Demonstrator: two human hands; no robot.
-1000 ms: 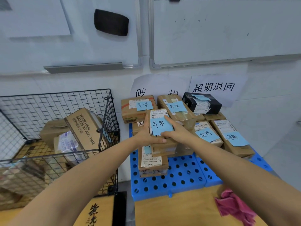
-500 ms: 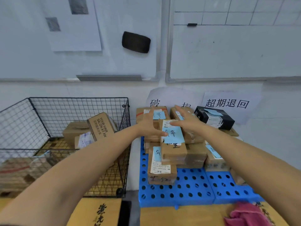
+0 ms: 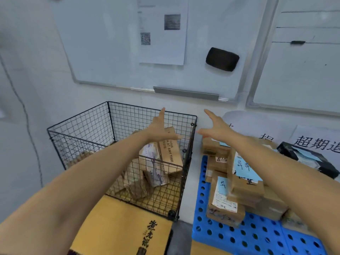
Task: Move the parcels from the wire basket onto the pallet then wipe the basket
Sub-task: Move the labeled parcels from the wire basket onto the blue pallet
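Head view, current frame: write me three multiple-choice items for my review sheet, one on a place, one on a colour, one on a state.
1. Where does the box printed "ANY TIME" lie?
A. in the wire basket
B. on a chair
C. on a shelf

2. What colour is the pallet?
A. red
B. blue
C. green

3. How are the left hand and right hand?
A. both open, holding nothing
B. both gripping one parcel
C. both curled into fists

Answers:
1. A, since the box leans behind the basket's mesh wall.
2. B, since the perforated plastic under the parcels is blue.
3. A, since the fingers of both are spread straight in the air.
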